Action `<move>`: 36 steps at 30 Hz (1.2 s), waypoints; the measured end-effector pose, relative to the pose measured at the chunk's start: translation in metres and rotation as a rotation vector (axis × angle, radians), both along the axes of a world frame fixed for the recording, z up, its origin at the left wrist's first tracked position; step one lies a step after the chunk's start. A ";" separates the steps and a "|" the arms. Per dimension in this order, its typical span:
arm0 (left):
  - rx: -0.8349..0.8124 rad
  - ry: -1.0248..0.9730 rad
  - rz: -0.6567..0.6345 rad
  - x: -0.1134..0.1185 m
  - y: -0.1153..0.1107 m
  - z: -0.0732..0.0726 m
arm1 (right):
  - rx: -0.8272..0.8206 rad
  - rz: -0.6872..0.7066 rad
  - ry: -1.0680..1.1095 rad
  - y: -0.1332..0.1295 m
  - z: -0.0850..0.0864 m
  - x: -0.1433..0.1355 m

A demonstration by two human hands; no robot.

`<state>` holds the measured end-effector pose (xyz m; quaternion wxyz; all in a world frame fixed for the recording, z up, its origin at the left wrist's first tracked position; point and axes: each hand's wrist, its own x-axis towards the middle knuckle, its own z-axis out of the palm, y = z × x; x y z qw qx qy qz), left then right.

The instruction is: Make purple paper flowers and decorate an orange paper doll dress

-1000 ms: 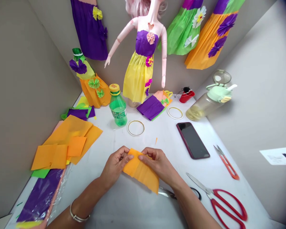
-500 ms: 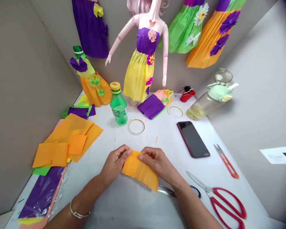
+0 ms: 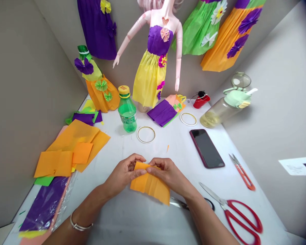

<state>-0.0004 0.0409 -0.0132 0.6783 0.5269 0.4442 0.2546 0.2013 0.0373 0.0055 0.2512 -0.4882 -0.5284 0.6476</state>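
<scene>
Between my two hands is a piece of orange crepe paper (image 3: 150,185), creased down its middle and hanging toward me above the table. My left hand (image 3: 124,173) pinches its upper part, thumb lying across the front and fingers behind. Close beside it, my right hand (image 3: 165,172) grips the top edge between thumb and curled fingers. Both thumb tips lie near each other at the crease. Partly hidden under my right forearm lies a pair of dark-handled scissors (image 3: 178,203).
Red-handled scissors (image 3: 241,214), orange snips (image 3: 242,173) and a phone (image 3: 206,148) lie at right. Orange paper sheets (image 3: 73,136) are piled left. Behind stand a green bottle (image 3: 127,110), a doll in a paper dress (image 3: 149,81) and a water bottle (image 3: 216,110). Two tape rolls (image 3: 146,134) lie mid-table.
My left hand has shifted right along the paper, its thumb now closer to my right thumb. My right hand stays nearly where it was. The view has tilted slightly.
</scene>
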 end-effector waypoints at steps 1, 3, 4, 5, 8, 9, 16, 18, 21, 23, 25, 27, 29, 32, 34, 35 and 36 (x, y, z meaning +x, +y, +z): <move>-0.030 -0.026 -0.013 0.000 0.000 0.000 | 0.013 0.020 -0.014 0.000 0.001 0.001; -0.052 -0.017 -0.016 -0.001 0.001 -0.002 | 0.027 0.063 -0.041 0.000 0.003 0.006; -0.041 0.020 -0.009 -0.002 0.002 -0.003 | 0.033 0.079 -0.064 0.000 0.005 0.010; -0.011 0.080 0.004 -0.003 0.003 -0.003 | 0.045 0.091 -0.100 0.000 0.007 0.014; 0.182 0.372 0.032 -0.006 0.006 -0.004 | 0.103 0.096 -0.261 0.002 0.010 0.031; 0.257 0.476 0.030 -0.007 0.007 -0.004 | 0.120 0.091 -0.308 0.002 0.010 0.036; 0.441 0.738 -0.062 -0.006 0.006 -0.004 | 0.185 0.046 -0.423 0.004 0.001 0.041; 0.530 0.741 -0.050 -0.006 0.006 -0.005 | 0.191 0.023 -0.418 0.004 -0.001 0.039; 0.687 0.727 0.003 -0.008 0.005 -0.005 | 0.194 -0.007 -0.395 0.004 -0.002 0.037; 0.752 0.708 -0.002 -0.010 0.005 -0.004 | 0.192 -0.009 -0.373 0.004 -0.001 0.037; 0.780 0.682 -0.062 -0.011 0.005 -0.004 | 0.181 0.003 -0.350 0.004 0.000 0.036; 0.783 0.668 -0.127 -0.011 0.005 -0.005 | 0.168 0.021 -0.346 0.004 0.002 0.035; 0.769 0.675 -0.163 -0.011 0.006 -0.007 | 0.158 0.045 -0.369 0.005 0.005 0.034; 0.749 0.687 -0.183 -0.010 0.005 -0.010 | 0.152 0.108 -0.390 0.009 0.009 0.030; 0.755 0.690 -0.192 -0.009 0.004 -0.011 | 0.126 0.163 -0.329 0.014 0.012 0.027; 0.762 0.692 -0.194 -0.009 0.003 -0.012 | 0.102 0.188 -0.275 0.017 0.014 0.026; 0.768 0.696 -0.194 -0.009 0.002 -0.012 | 0.074 0.208 -0.218 0.020 0.015 0.025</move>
